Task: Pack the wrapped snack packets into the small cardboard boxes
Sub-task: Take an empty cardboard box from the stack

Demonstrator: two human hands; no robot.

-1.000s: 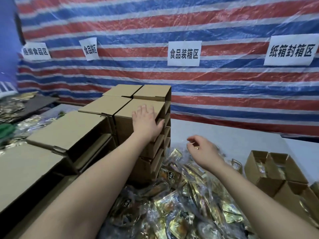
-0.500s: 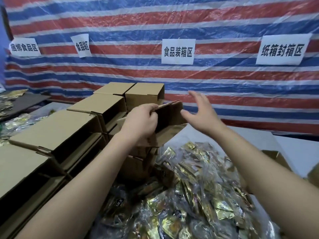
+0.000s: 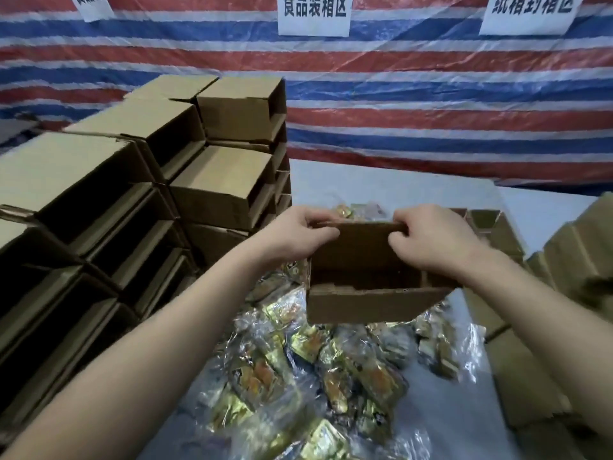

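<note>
1. three white signs hang on the striped tarp (image 3: 431, 104) beyond the hands. the middle sign (image 3: 313, 13) reads 食品装箱区; the right sign (image 3: 530, 11) is cut off at the top and the left sign (image 3: 93, 5) is too cropped to read.
2. the left hand (image 3: 298, 229) and right hand (image 3: 434, 237) each pinch the back flap of one open box (image 3: 368, 293), held above the table (image 3: 414, 190).
3. nothing shows inside the box.
4. packets (image 3: 298, 366), gold and clear, too many to count, lie heaped just below the box.
5. left of the hands stands a stack (image 3: 149, 180) of boxes in several tiers.
6. right of the hands sit more boxes (image 3: 497, 227), some open.
</note>
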